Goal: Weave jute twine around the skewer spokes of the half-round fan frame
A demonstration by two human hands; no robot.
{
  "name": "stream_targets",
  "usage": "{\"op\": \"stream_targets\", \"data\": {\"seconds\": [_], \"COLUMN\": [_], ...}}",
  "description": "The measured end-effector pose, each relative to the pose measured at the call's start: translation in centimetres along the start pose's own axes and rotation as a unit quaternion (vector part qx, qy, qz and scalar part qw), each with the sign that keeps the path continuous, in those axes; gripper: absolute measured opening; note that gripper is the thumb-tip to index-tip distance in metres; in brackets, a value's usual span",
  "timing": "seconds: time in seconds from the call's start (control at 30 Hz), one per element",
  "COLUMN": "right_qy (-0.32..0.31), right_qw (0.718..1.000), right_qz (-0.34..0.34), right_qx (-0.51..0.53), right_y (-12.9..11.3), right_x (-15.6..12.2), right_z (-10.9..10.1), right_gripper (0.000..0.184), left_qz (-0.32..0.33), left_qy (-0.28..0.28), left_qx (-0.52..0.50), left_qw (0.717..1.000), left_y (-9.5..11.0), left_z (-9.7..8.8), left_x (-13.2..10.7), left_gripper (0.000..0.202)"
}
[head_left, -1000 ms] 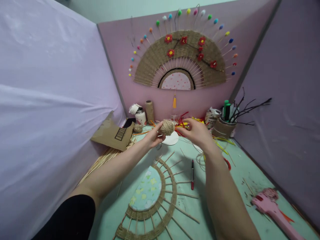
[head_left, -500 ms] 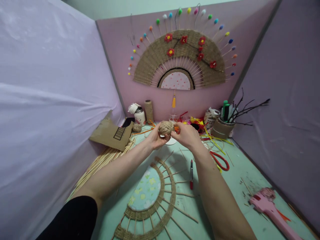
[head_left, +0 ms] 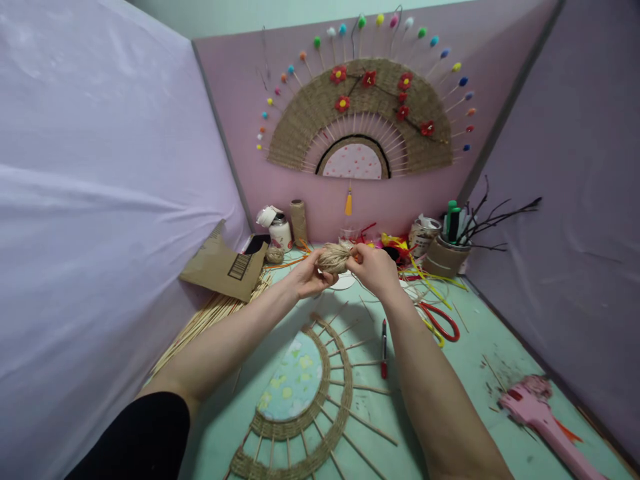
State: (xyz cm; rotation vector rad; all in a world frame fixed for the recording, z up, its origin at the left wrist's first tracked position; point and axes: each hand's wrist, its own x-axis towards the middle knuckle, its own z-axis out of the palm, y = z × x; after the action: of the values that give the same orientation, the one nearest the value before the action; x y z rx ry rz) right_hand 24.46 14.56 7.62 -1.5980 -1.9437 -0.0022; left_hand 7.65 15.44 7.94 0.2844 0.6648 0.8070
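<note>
Tan and loosely wound, a twine ball (head_left: 333,259) lies just right of the left hand (head_left: 311,275), which cups it. Its long axis runs sideways to the right hand (head_left: 373,265), whose fingers pinch the opposite end.

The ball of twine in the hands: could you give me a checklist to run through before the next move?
1. Ball of twine supported: ok, the left hand holds its left side.
2. Right hand in place: ok, its fingers are bunched at the ball's right end.
3. Loose end of the twine found: cannot tell, the fingers hide that end.
4. Fan out of the way: ok, it lies below the hands, untouched.
5. Scissors fully visible: not ok, the right forearm hides part of them.
6. Pen clear of the hands: ok, it lies apart from both.
</note>
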Motion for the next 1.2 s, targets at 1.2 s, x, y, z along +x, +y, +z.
{"op": "stream_targets", "data": {"seconds": [1.2], "right_qy": [-0.102], "right_qw": [0.930], "right_qz": [0.076], "right_qx": [0.344], "right_y": [1.3], "right_x": [1.0], "right_z": [3.2], "right_gripper": [0.017], "left_qz": [0.287], "left_qy": [-0.026], "left_qx": [0.376], "left_qw": [0.880], "left_y": [0.4], "left_z": [-3.5], "left_x": [0.5], "left_gripper": [0.053]}}
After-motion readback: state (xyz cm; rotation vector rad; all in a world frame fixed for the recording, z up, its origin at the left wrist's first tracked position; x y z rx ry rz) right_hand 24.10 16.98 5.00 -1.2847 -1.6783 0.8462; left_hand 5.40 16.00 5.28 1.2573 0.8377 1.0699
